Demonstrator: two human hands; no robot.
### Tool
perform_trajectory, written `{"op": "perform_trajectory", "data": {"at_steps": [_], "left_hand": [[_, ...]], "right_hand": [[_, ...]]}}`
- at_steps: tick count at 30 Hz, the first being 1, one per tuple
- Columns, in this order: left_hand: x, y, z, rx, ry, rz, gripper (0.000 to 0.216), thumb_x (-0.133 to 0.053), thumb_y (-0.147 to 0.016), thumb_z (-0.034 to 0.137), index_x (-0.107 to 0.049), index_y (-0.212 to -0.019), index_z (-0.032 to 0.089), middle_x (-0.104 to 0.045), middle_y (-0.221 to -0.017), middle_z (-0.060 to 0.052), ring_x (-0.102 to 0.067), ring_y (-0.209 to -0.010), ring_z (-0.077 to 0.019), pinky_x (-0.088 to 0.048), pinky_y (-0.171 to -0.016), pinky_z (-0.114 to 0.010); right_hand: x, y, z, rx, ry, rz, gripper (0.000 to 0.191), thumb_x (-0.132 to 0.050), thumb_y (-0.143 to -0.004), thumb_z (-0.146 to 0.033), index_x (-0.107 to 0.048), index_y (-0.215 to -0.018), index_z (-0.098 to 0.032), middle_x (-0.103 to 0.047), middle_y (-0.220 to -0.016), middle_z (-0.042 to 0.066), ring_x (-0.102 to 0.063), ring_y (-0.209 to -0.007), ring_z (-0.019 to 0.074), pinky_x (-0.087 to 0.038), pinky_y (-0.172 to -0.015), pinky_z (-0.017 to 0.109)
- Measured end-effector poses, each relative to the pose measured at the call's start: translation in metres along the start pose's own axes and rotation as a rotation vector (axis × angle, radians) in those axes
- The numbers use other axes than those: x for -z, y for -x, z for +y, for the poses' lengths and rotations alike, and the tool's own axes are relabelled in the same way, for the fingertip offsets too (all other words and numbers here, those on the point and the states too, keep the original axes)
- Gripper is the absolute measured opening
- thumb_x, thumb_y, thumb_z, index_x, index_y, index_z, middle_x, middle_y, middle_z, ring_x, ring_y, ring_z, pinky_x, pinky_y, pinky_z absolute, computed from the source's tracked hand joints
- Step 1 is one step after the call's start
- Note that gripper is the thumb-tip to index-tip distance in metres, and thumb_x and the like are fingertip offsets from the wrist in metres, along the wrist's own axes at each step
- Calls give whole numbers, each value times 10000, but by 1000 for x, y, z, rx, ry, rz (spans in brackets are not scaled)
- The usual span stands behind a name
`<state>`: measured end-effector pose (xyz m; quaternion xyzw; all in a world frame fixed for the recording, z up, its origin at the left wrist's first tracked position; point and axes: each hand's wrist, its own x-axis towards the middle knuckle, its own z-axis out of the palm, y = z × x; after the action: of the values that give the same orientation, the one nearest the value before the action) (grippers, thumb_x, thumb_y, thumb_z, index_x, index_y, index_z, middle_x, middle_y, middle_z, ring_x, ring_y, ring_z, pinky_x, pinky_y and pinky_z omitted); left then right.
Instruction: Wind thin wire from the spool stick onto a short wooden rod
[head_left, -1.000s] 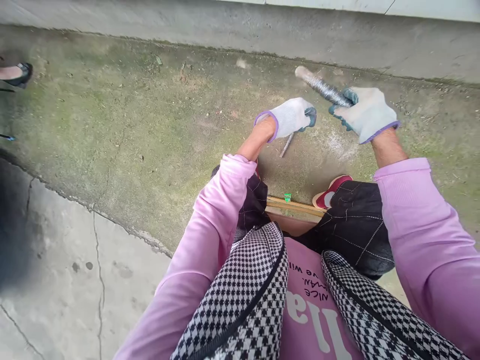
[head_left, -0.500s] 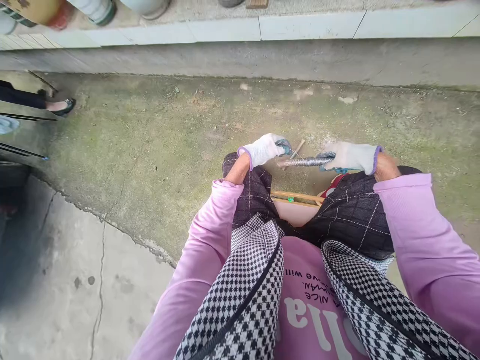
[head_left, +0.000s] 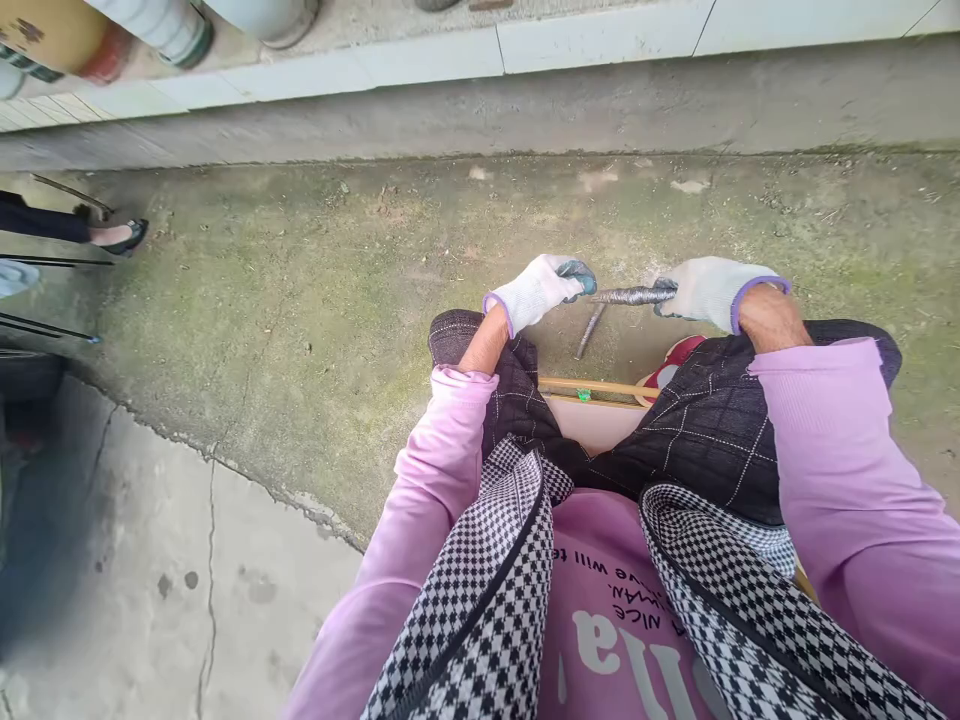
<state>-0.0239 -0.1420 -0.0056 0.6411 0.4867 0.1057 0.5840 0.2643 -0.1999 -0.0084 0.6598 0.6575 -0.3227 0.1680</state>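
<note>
Pots up between ten and eleven o'clock on the ledge, contents hidden; at two o'clock, the right hand grips the rod, silvery, ribbed, slim; the left hand curls by its tip, whether holding anything, can't tell!

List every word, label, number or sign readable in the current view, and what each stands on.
"lla": large white letters on the pink, long-sleeved cloth shirt, upside down, start cut off.
"NICE": small black letters on the shirt, upside down.
"MAN.": likewise, start unclear.
"ve will te": likewise, both ends unclear.
Small bright-green mark at the slim yellow-brown bar: too small to tell if it bears text.
</note>
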Motion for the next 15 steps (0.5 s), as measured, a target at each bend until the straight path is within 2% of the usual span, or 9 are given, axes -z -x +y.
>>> {"op": "perform_trajectory", "data": {"at_steps": [2,5,8,10,12,15], "left_hand": [[0,-2,1,-7,13,23,90,-830,-901,145,-847,-854,220,-767,-781,3,-627,-767,-151,-532,-753,-298],[2,-6,2,-7,53,45,70,-849,-917,143,-853,-902,211,-816,-824,-16,-675,-818,-163,-551,-783,-296],[5,-9,0,-12,89,15,66,-859,-963,130,-838,-943,190,-829,-856,-11,-707,-881,-160,-570,-855,-288],[5,-9,-1,-12,97,-36,136,-827,-990,77,-813,-904,182,-821,-854,-5,-698,-896,-152,-570,-904,-290],[4,-6,-1,-1,87,-76,189,-785,-1011,37,-814,-884,174,-812,-843,-4,-668,-855,-145,-550,-889,-305],[-2,-1,-1,27,63,-107,153,-788,-998,48,-853,-919,161,-813,-839,-6,-624,-755,-131,-497,-806,-315]], "right_hand": [[-5,6,-2,44,-16,-85,213,-945,-926,-318,-748,-851,-288,-712,-785,43,-718,-823,295,-509,-783,406],[-8,20,-7,154,-175,-192,144,-961,-909,-403,-857,-917,-303,-788,-819,8,-757,-834,283,-556,-765,383],[-3,33,-13,252,-450,-198,318,-1004,-872,-597,-926,-1028,-331,-833,-888,1,-794,-861,292,-618,-738,379],[1,37,-19,297,-673,-119,478,-1034,-816,-678,-929,-1090,-301,-839,-926,31,-789,-858,289,-635,-715,382],[4,33,-25,302,-861,15,553,-1043,-809,-686,-914,-1142,-263,-827,-937,55,-755,-823,267,-640,-701,386],[7,18,-31,209,-927,211,526,-1017,-919,-680,-891,-1229,-274,-829,-957,66,-735,-814,265,-679,-730,423]]}}
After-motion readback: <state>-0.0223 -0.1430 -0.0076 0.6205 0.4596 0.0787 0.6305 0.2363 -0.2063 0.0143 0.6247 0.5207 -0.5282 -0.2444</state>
